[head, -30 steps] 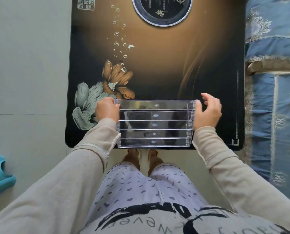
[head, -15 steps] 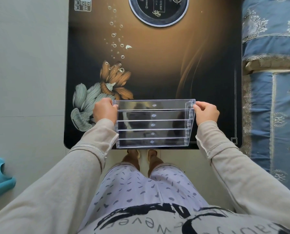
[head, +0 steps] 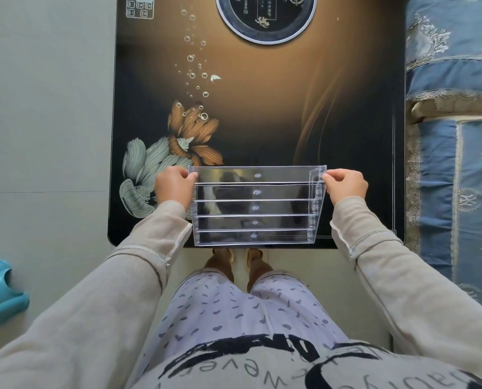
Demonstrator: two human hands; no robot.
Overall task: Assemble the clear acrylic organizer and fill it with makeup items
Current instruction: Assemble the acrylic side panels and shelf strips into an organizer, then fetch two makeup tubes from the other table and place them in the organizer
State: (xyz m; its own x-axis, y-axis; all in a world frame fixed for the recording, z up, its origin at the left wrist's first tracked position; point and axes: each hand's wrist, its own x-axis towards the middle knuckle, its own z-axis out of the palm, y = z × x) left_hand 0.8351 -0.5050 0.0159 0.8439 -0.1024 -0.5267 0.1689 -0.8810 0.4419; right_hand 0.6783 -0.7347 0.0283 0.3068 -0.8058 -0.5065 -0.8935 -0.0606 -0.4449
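Head view: both hands, left hand and right hand, clasp fingers on the clear acrylic organizer ends at the table edge.

The table is glossy black fading to amber-brown at its centre, printed with an orange flower, grey-green flowers, white bubbles and a black circle ringed in silver. The organizer is colourless and see-through. The sleeves are beige, the trousers pale lilac with dark flecks. The bed cover is blue with cream ornaments, the floor grey-green.
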